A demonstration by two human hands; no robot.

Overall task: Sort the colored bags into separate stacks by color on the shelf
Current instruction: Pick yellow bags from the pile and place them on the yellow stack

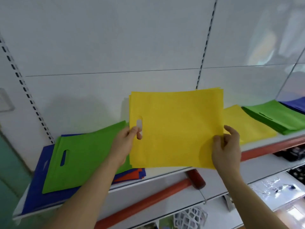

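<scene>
I hold a thin bundle of yellow bags upright above the shelf. My left hand grips its left edge beside the handle cut-out, thumb on the front. My right hand pinches its lower right edge. On the left of the shelf lies a mixed pile: a green bag on top, blue bags below, and orange-red bags peeking out. To the right lie a yellow stack, a green stack and a blue stack.
A white back panel with slotted uprights rises behind the shelf. The shelf's front edge carries a red strip. Lower shelves hold a red roll, a white lattice item and packaged goods.
</scene>
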